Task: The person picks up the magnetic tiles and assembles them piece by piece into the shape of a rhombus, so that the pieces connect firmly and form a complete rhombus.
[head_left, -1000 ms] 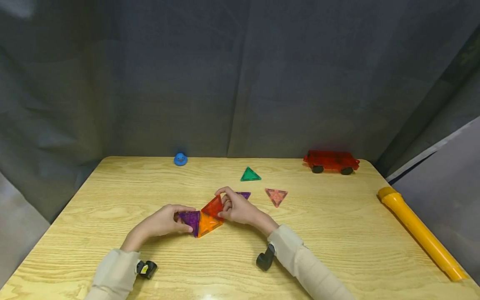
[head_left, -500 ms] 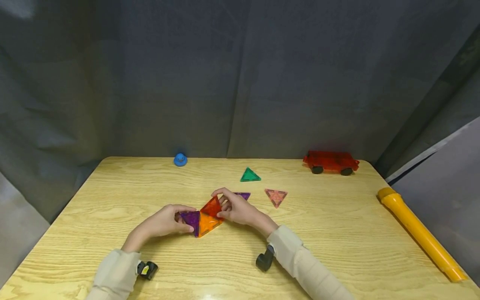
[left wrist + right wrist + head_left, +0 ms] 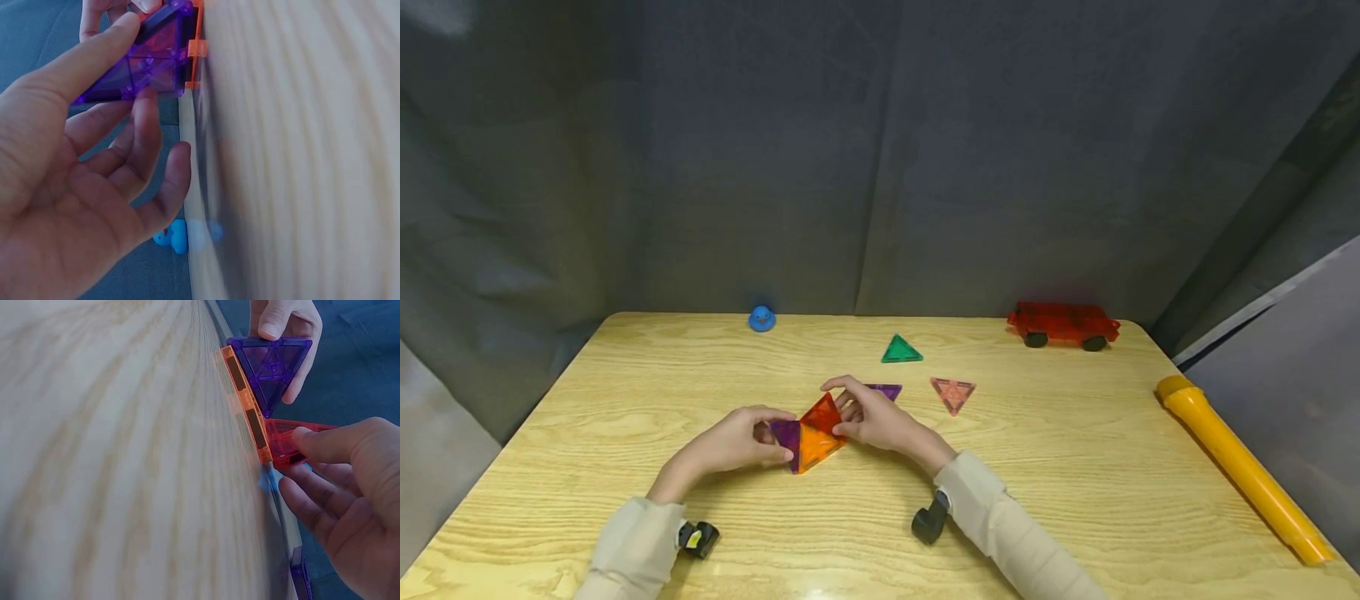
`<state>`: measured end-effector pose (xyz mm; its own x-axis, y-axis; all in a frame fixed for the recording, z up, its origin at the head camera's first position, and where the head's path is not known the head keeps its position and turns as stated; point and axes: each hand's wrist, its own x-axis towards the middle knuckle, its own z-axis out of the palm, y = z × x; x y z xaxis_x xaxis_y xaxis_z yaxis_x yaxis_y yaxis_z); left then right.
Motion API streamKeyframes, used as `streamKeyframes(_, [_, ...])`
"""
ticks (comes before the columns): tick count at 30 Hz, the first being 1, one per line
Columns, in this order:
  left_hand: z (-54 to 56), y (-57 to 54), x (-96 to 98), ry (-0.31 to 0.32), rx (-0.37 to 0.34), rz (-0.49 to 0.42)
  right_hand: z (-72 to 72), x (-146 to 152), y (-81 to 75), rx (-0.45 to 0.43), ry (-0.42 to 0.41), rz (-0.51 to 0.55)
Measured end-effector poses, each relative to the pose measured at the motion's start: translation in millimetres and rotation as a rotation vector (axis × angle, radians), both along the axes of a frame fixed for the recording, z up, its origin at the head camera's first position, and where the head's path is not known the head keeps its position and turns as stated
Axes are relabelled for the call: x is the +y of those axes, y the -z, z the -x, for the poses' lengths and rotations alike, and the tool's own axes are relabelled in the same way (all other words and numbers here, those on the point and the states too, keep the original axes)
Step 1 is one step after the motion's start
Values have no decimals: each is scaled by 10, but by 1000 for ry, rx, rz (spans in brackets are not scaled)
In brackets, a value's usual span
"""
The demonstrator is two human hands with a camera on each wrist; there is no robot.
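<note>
My left hand [image 3: 737,440] pinches a purple triangular magnetic tile [image 3: 786,435] between thumb and fingers. In the right wrist view this purple tile [image 3: 272,372] stands tilted up from an orange triangular tile [image 3: 249,406], which lies flat on the table. My right hand [image 3: 880,417] pinches a red triangular tile [image 3: 822,414] at its right side. The red tile [image 3: 282,442] also leans up, its lower edge along the orange tile. In the head view the purple and red tiles meet near the orange tile's far corner. My right fingers partly hide the red tile.
Beyond my right hand lies another purple tile [image 3: 889,390], partly covered. A green triangle [image 3: 901,351] and a pink triangle [image 3: 952,393] lie farther back. A blue toy duck [image 3: 762,318] and a red wheeled toy [image 3: 1060,323] stand at the back edge; a yellow tube [image 3: 1243,467] lies at right.
My left hand has shifted slightly right, and the purple tile looks narrower, tipped up more steeply. My right hand has moved a little left, with the red tile leaning further toward the purple one.
</note>
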<state>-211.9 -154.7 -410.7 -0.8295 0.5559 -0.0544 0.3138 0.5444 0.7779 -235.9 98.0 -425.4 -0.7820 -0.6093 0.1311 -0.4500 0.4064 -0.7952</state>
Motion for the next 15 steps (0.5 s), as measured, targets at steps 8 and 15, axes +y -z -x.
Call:
streamKeyframes(8, [-8,13,15,12,30,-11,-3,-16,32,-42,-12,-6])
streamKeyframes(15, [-12,17,53,9,33,-30,-49,-36,9,-64,-20,0])
